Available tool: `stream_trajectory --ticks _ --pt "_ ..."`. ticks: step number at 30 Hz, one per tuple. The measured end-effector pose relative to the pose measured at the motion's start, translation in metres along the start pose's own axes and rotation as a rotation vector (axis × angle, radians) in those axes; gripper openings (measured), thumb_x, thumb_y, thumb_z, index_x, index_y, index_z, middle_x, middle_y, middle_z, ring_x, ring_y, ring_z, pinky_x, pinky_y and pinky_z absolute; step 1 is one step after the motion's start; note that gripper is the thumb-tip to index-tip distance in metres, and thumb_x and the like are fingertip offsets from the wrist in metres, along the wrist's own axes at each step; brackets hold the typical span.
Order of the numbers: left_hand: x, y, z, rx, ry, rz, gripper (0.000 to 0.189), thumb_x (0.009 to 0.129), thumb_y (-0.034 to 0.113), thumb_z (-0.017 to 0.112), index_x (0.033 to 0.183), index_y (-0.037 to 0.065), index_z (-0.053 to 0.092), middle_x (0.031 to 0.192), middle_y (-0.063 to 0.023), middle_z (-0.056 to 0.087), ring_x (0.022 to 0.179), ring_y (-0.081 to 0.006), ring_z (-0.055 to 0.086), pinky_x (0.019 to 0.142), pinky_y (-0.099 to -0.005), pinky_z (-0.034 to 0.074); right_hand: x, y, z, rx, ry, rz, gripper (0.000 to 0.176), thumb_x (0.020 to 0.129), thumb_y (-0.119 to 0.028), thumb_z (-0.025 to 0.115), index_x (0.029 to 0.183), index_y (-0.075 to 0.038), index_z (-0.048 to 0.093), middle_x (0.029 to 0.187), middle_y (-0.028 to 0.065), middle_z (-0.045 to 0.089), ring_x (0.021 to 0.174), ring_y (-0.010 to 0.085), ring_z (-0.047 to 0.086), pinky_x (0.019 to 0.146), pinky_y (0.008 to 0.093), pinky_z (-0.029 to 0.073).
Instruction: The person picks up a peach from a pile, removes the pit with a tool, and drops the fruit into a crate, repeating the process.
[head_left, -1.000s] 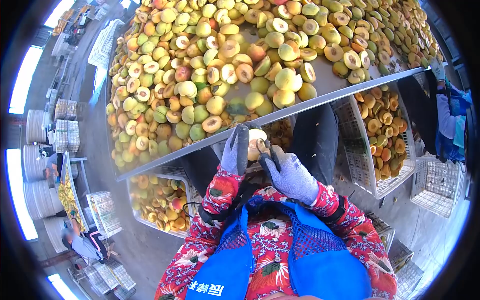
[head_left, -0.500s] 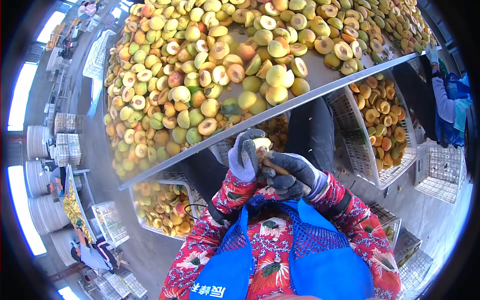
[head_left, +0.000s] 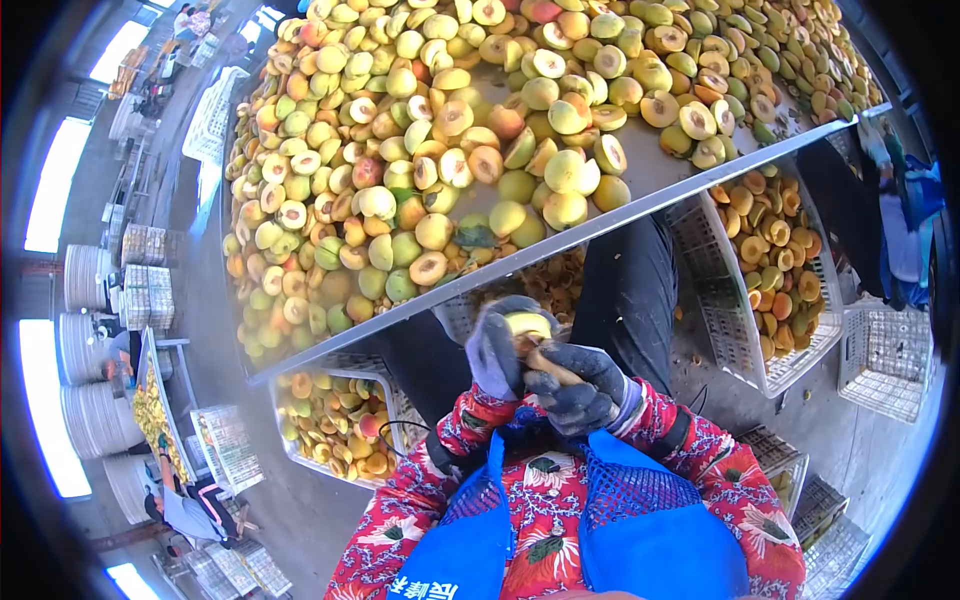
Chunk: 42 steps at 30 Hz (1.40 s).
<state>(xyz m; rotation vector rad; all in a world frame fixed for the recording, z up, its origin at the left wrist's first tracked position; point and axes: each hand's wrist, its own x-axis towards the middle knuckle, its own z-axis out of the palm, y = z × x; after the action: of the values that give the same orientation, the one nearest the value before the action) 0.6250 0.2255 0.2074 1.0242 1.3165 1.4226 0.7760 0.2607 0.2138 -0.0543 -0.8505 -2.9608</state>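
In front of my chest, my left hand point(head_left: 496, 350), in a grey and lilac work glove, is closed around a yellow peach half point(head_left: 528, 324). My right hand point(head_left: 582, 388), gloved alike, grips the wooden handle point(head_left: 560, 368) of a small hand tool. The tool's working end meets the peach half and is too blurred and covered to make out. Both hands are close together below the table edge. Between my knees, partly behind my hands, lie peach pieces point(head_left: 553, 285).
Many halved peaches point(head_left: 400, 160) cover the metal-edged table point(head_left: 600, 220) ahead. Crates of peach halves stand on both sides, one at left point(head_left: 335, 425) and one at right point(head_left: 770, 265). A co-worker point(head_left: 905, 220) is at far right; another person point(head_left: 190, 510) works at far left.
My hands have drawn closer together, and the peach half has turned in my left hand. The whole view has shifted slightly right and down. The co-worker's arm at right has moved.
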Motion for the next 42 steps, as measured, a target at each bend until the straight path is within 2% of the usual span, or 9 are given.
stream_trajectory --ticks 2,4,6,7,10,17,24,32,42 --pt "0.003 -0.008 -0.003 -0.148 0.423 -0.140 0.038 0.100 0.036 0.044 0.106 0.001 0.054 0.089 -0.0099 0.062 0.079 -0.0199 0.064 0.073 -0.0324 0.053 0.008 -0.001 -0.004 -0.203 -0.305 -0.019 0.042 0.098 -0.043 0.042 0.093 -0.002 0.049 0.052 -0.0030 0.043 0.033 0.0059 0.035 0.032 0.0191 0.029" --pt "-0.010 -0.021 -0.036 0.717 0.570 0.293 0.039 0.091 0.027 0.062 0.114 -0.002 0.052 0.088 -0.0110 0.060 0.078 -0.0251 0.064 0.069 -0.0386 0.054 0.014 -0.012 0.008 -0.214 -0.345 -0.004 0.040 0.099 -0.044 0.042 0.093 -0.005 0.053 0.053 -0.0007 0.045 0.033 0.0067 0.037 0.031 0.0182 0.031" --pt "-0.044 -0.067 -0.140 1.223 0.777 0.363 0.041 0.092 0.027 0.058 0.121 -0.002 0.053 0.099 -0.0190 0.065 0.086 -0.0353 0.065 0.076 -0.0418 0.052 0.013 -0.025 0.006 -0.333 0.076 -0.091 0.040 0.098 -0.044 0.043 0.092 -0.006 0.053 0.053 -0.0015 0.045 0.033 0.0064 0.038 0.031 0.0186 0.030" --pt "-0.031 0.013 -0.118 0.700 0.775 -0.247 0.045 0.092 0.026 0.056 0.126 -0.002 0.049 0.116 -0.0272 0.059 0.100 -0.0424 0.061 0.085 -0.0438 0.049 0.009 -0.032 0.000 -0.467 0.215 -0.120 0.041 0.098 -0.045 0.045 0.091 -0.006 0.052 0.055 -0.0019 0.045 0.036 0.0063 0.039 0.033 0.0181 0.030" --pt "-0.046 0.022 -0.183 1.735 0.663 -0.701 0.058 0.091 0.040 0.054 0.132 0.000 0.043 0.130 -0.0304 0.046 0.117 -0.0443 0.049 0.095 -0.0474 0.042 0.014 -0.026 0.010 -0.957 0.676 -0.353 0.041 0.097 -0.044 0.047 0.090 -0.005 0.055 0.058 -0.0018 0.045 0.043 0.0048 0.040 0.039 0.0181 0.032" --pt "0.171 0.015 -0.066 1.564 0.199 0.306 0.043 0.081 0.022 0.065 0.122 0.010 0.056 0.108 -0.0176 0.057 0.096 -0.0356 0.058 0.081 -0.0440 0.048 0.002 -0.028 0.006 -1.210 0.660 -0.371 0.047 0.098 -0.047 0.044 0.077 -0.006 0.054 0.057 -0.0020 0.048 0.044 0.0054 0.044 0.041 0.0199 0.034" --pt "0.229 0.002 -0.038 1.669 -0.491 0.076 0.055 0.079 0.023 0.067 0.130 0.018 0.049 0.129 -0.0213 0.047 0.115 -0.0362 0.050 0.095 -0.0478 0.042 -0.022 -0.025 0.004 -1.079 0.660 -0.537 0.041 0.098 -0.043 0.048 0.080 -0.007 0.055 0.054 -0.0029 0.048 0.040 0.0058 0.043 0.038 0.0187 0.032" --pt "0.143 0.031 -0.049 0.149 -0.075 -0.403 0.038 0.077 0.016 0.075 0.112 0.010 0.062 0.097 -0.0021 0.063 0.088 -0.0091 0.059 0.071 -0.0237 0.051 -0.013 -0.025 0.058 -1.412 0.845 -0.561 0.031 0.099 -0.036 0.046 0.087 -0.009 0.055 0.065 -0.0034 0.051 0.054 0.0049 0.044 0.049 0.0222 0.037" --pt "0.060 -0.011 -0.031 0.147 -0.103 0.015 0.036 0.098 0.027 0.047 0.118 -0.002 0.056 0.109 -0.0094 0.061 0.097 -0.0173 0.060 0.086 -0.0302 0.049 0.011 -0.023 0.048 -2.047 0.915 -1.113 0.028 0.086 -0.015 0.065 0.102 0.001 0.048 0.072 0.0221 0.063 0.071 0.0410 0.064 0.055 0.0456 0.049"
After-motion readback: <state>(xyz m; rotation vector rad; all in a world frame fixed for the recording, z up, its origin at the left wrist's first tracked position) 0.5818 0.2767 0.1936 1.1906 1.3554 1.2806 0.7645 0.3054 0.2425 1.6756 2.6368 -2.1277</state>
